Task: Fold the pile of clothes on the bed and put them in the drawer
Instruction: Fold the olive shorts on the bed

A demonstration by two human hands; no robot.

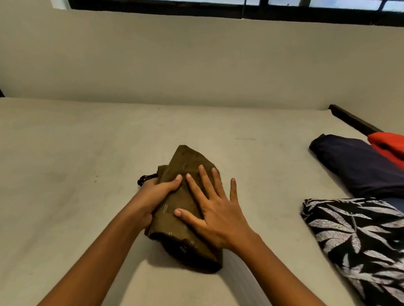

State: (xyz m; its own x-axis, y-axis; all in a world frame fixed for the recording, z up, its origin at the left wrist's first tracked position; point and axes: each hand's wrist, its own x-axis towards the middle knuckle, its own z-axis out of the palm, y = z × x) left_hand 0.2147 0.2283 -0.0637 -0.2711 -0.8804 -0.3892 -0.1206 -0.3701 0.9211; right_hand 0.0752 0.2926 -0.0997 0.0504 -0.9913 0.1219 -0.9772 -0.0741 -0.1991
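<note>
A folded olive-brown garment [183, 161] with small pale marks lies in the middle of the bed [63, 167]. A black drawstring pokes out at its left edge. My left hand [155, 197] grips the garment's left side, thumb on top and fingers tucked beneath. My right hand [214, 206] lies flat on top of it with fingers spread and straight, pressing it down. At the right lie a black-and-white leaf-print garment [366, 250], a navy garment [362, 169] and a red garment [399, 150]. No drawer is in view.
The beige sheet stretches bare to the left and behind the garment. A plain wall [202, 64] runs along the bed's far side under a barred window [230, 2]. A dark bed frame edge [351, 120] shows at the far right.
</note>
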